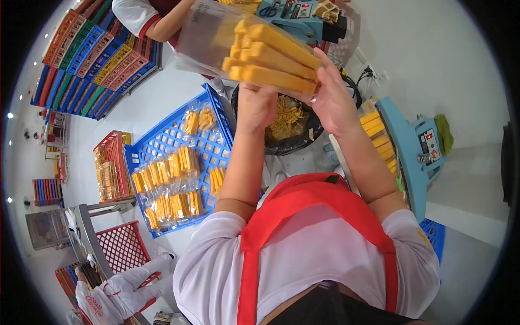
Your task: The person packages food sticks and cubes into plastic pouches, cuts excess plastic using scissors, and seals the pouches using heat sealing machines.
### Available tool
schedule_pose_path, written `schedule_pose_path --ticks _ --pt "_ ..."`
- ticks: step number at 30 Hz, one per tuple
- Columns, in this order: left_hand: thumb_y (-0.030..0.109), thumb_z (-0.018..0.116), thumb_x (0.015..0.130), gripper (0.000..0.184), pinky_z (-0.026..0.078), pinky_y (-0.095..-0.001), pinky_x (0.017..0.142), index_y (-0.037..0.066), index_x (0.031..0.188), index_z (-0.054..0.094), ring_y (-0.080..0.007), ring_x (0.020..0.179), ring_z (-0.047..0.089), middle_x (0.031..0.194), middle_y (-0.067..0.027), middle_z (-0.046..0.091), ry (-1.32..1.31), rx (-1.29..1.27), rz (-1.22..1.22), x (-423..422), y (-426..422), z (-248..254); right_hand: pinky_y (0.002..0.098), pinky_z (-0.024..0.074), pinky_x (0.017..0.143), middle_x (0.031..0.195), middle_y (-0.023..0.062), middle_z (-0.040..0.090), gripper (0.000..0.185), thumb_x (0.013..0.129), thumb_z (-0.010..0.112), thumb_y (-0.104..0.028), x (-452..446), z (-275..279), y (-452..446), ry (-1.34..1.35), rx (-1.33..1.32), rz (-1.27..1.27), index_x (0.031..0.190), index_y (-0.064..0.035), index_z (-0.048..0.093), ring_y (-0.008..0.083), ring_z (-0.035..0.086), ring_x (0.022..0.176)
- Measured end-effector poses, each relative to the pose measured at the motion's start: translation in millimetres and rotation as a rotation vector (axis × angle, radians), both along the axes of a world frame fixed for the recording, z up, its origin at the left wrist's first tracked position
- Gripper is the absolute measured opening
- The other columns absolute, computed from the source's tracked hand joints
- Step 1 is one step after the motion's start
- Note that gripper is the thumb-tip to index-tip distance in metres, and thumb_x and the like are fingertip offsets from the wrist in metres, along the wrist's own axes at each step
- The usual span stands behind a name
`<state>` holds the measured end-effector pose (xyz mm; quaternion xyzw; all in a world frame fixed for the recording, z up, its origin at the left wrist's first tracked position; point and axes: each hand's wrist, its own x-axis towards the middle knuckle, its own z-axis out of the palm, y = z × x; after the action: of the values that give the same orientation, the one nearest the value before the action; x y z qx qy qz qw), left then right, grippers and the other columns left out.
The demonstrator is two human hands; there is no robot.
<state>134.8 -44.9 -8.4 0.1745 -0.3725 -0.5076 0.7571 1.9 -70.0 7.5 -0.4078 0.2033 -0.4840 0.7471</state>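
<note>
A clear plastic bag (203, 46) holding several long yellow sticks (276, 57) is raised in front of me. My left hand (257, 105) grips its lower edge from beneath. At the ends of the sticks, my right hand (333, 97) holds the bag's right side, fingers curled around it. Below the bag, a black-lined bin (271, 146) contains yellow scraps (287, 116). To the left, a blue crate (146, 141) carries filled bags of yellow sticks (184, 160) in rows.
A blue sealing machine (411, 157) stands at the right beside more yellow sticks (379, 135); another machine (298, 21) is at the top. A co-worker's arm (168, 21) reaches in at top left. Stacked crates (97, 49), a red crate (122, 162) and another person (122, 290) are leftward.
</note>
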Motion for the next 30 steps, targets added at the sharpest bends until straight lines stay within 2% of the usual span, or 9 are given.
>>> schedule_pose_path --ticks 5,7,11,14,18,19,21,25,30 --pt "0.029 0.055 0.080 0.053 0.026 -0.0412 0.099 0.007 0.123 0.034 -0.0229 0.118 0.033 0.126 -0.0067 0.037 0.074 -0.031 -0.048 25 -8 -7 0.0460 0.0406 0.084 0.120 0.0135 0.042 0.054 0.086 0.033 -0.046 -22 -6 -10 -0.202 0.318 0.276 0.127 -0.0122 0.029 0.0316 0.046 0.105" --pt "0.033 0.053 0.081 0.055 0.024 -0.0415 0.099 0.008 0.125 0.032 -0.0241 0.120 0.031 0.129 -0.0073 0.034 0.103 -0.113 -0.195 27 -9 -9 0.0458 0.0382 0.086 0.121 0.0142 0.043 0.053 0.086 0.031 -0.047 -24 -13 -15 -0.282 0.366 0.693 0.126 -0.0124 0.033 0.0335 0.044 0.108" --pt "0.040 0.046 0.083 0.058 0.022 -0.0419 0.100 0.009 0.128 0.027 -0.0255 0.122 0.027 0.132 -0.0080 0.030 0.000 -0.077 -0.281 18 -11 5 0.0451 0.0367 0.088 0.121 0.0133 0.043 0.051 0.086 0.031 -0.045 -23 -12 -13 -0.277 0.312 0.682 0.123 -0.0110 0.037 0.0304 0.043 0.109" --pt "0.047 0.033 0.086 0.061 0.023 -0.0419 0.100 0.008 0.131 0.020 -0.0265 0.123 0.025 0.133 -0.0080 0.027 0.134 -0.037 -0.135 -5 -6 23 0.0430 0.0372 0.088 0.121 0.0110 0.043 0.050 0.086 0.035 -0.040 -21 -15 -11 -0.225 0.231 0.432 0.125 -0.0096 0.033 0.0260 0.043 0.110" --pt "0.042 0.036 0.087 0.057 0.025 -0.0409 0.098 0.006 0.129 0.022 -0.0258 0.122 0.027 0.132 -0.0085 0.029 0.266 -0.121 -0.292 -8 -4 15 0.0381 0.0374 0.088 0.120 0.0084 0.044 0.049 0.084 0.044 -0.034 -14 -14 -2 -0.120 -0.020 0.094 0.125 -0.0075 0.033 0.0200 0.044 0.108" --pt "0.039 0.038 0.087 0.054 0.027 -0.0399 0.098 0.006 0.128 0.025 -0.0250 0.120 0.030 0.130 -0.0086 0.032 0.122 -0.049 -0.190 -7 -4 13 0.0356 0.0379 0.087 0.120 0.0076 0.044 0.048 0.083 0.049 -0.031 -14 -14 0 -0.109 -0.128 0.034 0.122 -0.0060 0.037 0.0182 0.045 0.107" --pt "0.036 0.040 0.087 0.052 0.028 -0.0389 0.097 0.006 0.127 0.027 -0.0241 0.118 0.033 0.129 -0.0088 0.034 -0.021 0.024 -0.086 -2 -5 9 0.0347 0.0368 0.088 0.120 0.0073 0.044 0.050 0.082 0.049 -0.030 -20 -16 -3 -0.191 -0.068 0.155 0.124 -0.0046 0.035 0.0178 0.044 0.108" --pt "0.026 0.049 0.084 0.050 0.034 -0.0366 0.093 0.006 0.126 0.029 -0.0218 0.114 0.039 0.125 -0.0081 0.038 0.086 0.060 -0.276 8 -12 4 0.0332 0.0344 0.091 0.120 0.0073 0.044 0.057 0.081 0.051 -0.026 -28 -10 -4 -0.258 0.020 0.391 0.126 -0.0001 0.030 0.0173 0.042 0.112" --pt "0.016 0.053 0.081 0.055 0.038 -0.0342 0.089 0.008 0.127 0.024 -0.0209 0.110 0.043 0.122 -0.0093 0.040 0.119 0.058 -0.217 -6 -12 22 0.0317 0.0317 0.093 0.121 0.0101 0.042 0.061 0.078 0.055 -0.024 -24 -8 -6 -0.116 -0.155 0.154 0.126 0.0017 0.028 0.0180 0.040 0.112"
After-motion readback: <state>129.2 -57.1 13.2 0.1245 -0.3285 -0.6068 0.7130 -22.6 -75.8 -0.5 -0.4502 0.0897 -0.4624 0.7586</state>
